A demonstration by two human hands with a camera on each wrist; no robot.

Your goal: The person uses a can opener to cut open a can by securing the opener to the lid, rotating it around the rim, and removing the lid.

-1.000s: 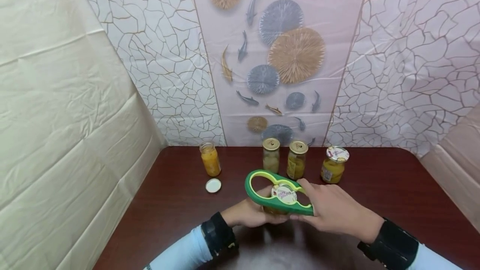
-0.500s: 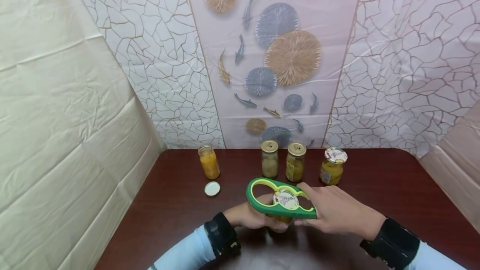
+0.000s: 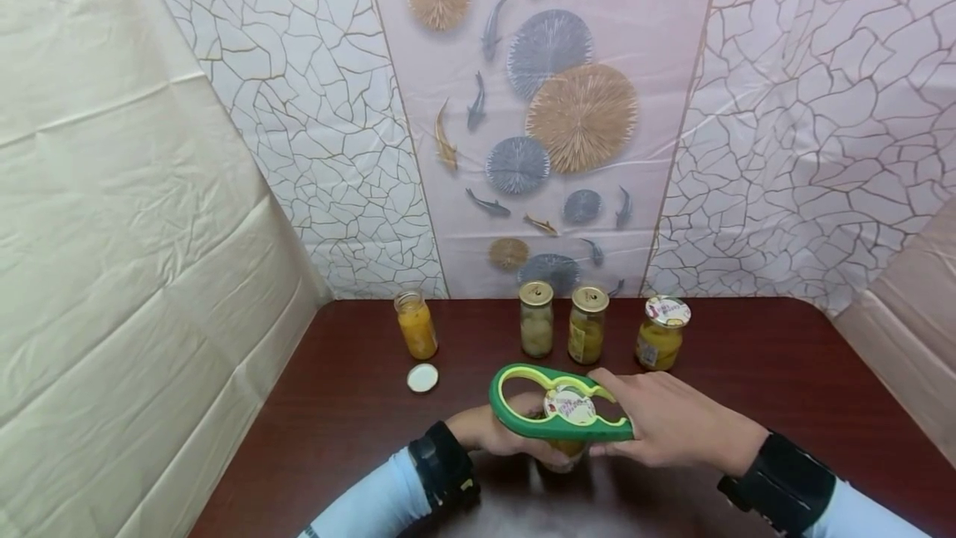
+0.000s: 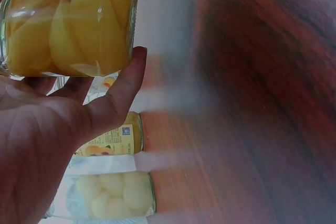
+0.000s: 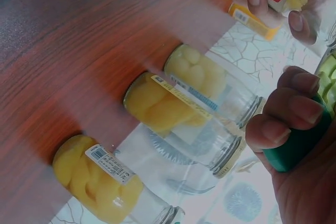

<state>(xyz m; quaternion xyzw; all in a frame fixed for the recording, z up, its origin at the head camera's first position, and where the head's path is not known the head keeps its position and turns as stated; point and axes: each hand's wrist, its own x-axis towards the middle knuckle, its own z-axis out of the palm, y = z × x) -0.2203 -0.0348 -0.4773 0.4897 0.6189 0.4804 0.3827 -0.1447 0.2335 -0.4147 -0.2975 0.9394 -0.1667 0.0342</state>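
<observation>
Two grips are engaged, each clamped on its own load. The left hand (image 3: 496,432) is wrapped round a glass jar of yellow fruit pieces (image 4: 73,30), roughly upright and well forward of the two gold-lidded jars (image 3: 586,337) near the back edge of the tabletop (image 3: 336,455); from where I stand I cannot tell whether its base touches down. The right hand (image 3: 660,418) is curled round one end of a green jar opener (image 3: 568,432), whose middle opening frames the printed lid (image 3: 570,407); how firmly it seats is not visible. Handling, as judged: the jar, apparently well filled, should be heavy, rigid, smooth enough to slip if wet, and breakable. It is best held low round the body, fingers clear of the lid. The opener looks light and stiff, best taken at its end and kept level.
</observation>
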